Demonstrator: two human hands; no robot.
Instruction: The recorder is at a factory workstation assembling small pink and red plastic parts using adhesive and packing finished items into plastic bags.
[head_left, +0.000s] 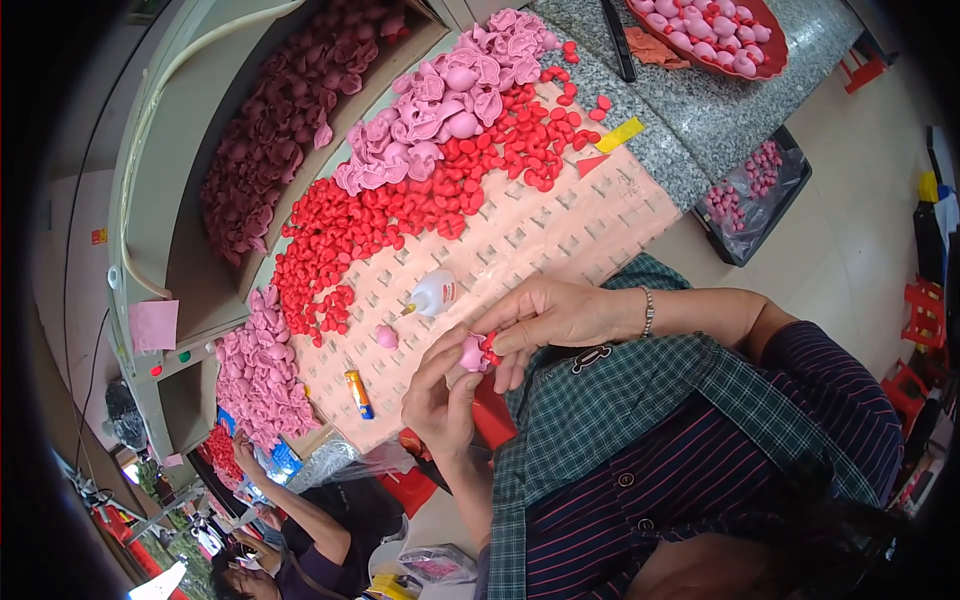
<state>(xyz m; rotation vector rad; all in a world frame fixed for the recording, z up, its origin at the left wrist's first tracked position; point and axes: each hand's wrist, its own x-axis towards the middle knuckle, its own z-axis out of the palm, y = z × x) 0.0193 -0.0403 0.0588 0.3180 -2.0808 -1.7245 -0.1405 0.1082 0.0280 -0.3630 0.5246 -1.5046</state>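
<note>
My left hand (440,398) pinches a small pink rounded plastic piece (474,354) between thumb and fingers. Against that piece, my right hand (545,318), with a beaded bracelet at the wrist, closes thumb and forefinger on a small red plastic part (490,348). The two parts touch; how they fit together is hidden by the fingers. Just beyond my hands a white squeeze bottle (434,293) with a yellowish nozzle lies on the pink table covering (520,240). A single pink ball-like piece (386,336) rests beside it.
Heaps of red parts (400,205) and pink shell-like pieces (462,85) line the table's far side. A yellow-and-blue tube (358,394) lies near the left edge. A red bowl (775,62) holds assembled pieces; a black crate (745,245) stands below. Another person (320,530) works at lower left.
</note>
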